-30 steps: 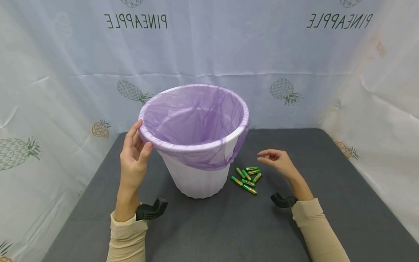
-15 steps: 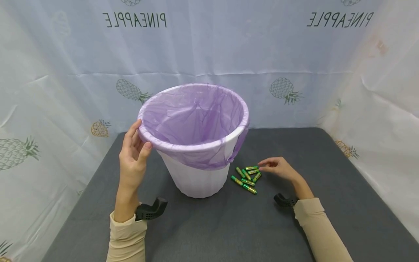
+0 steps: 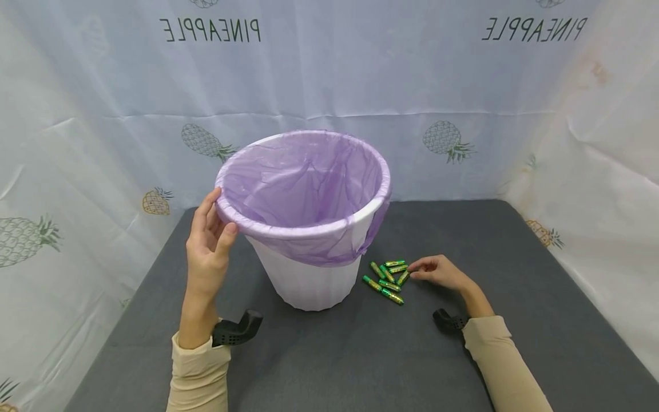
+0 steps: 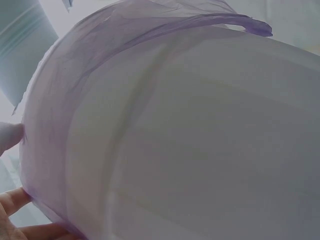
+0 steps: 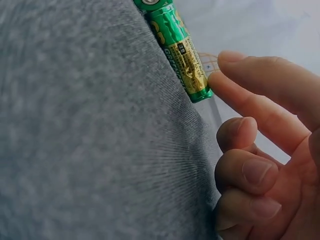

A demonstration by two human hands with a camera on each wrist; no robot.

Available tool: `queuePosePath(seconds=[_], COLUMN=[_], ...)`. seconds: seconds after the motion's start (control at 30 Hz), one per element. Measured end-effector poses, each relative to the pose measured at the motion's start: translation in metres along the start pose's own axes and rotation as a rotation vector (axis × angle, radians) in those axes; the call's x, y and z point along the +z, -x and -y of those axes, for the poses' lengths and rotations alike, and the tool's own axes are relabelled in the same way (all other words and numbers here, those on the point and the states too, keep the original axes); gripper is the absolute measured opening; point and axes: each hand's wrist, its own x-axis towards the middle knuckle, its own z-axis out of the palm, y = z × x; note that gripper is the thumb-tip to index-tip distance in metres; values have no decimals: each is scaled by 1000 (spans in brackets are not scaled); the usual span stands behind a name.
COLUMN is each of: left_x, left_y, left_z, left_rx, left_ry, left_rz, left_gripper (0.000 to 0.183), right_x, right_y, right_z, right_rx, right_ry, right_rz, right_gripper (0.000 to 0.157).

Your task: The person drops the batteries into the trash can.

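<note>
A white trash can (image 3: 309, 286) stands on the dark table, lined with a translucent purple bag (image 3: 314, 189) folded over its rim. My left hand (image 3: 208, 252) holds the rim at its left side, thumb toward the front; in the left wrist view its fingertips press the bag's edge. Right of the can lies a loose group of several green and gold batteries (image 3: 389, 286). At their right edge is my right hand (image 3: 437, 271), thumb and index finger extended. In the right wrist view, a fingertip is right at the end of one battery (image 5: 185, 62), the other fingers curled below.
Dark cloth covers the table (image 3: 329, 366). A pale curtain (image 3: 329, 74) with pineapple prints hangs behind and on both sides. Black wrist mounts (image 3: 239, 329) sit on both forearms, over the table.
My right hand has come down toward the batteries, its fingertips now at the group's right edge. The left hand keeps its place on the can's rim.
</note>
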Motion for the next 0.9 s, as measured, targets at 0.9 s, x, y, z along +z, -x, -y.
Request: queuePosePath(seconds=[0.9], left_x=[-2], left_y=[1], left_z=[-1], left_rx=[-58], left_ry=[-66], left_rz=[-17], left_gripper=[54], right_x=[1], right_y=[3], right_z=[-6], right_rx=[-66], right_ry=[-11], right_rz=[68], right_gripper=[25])
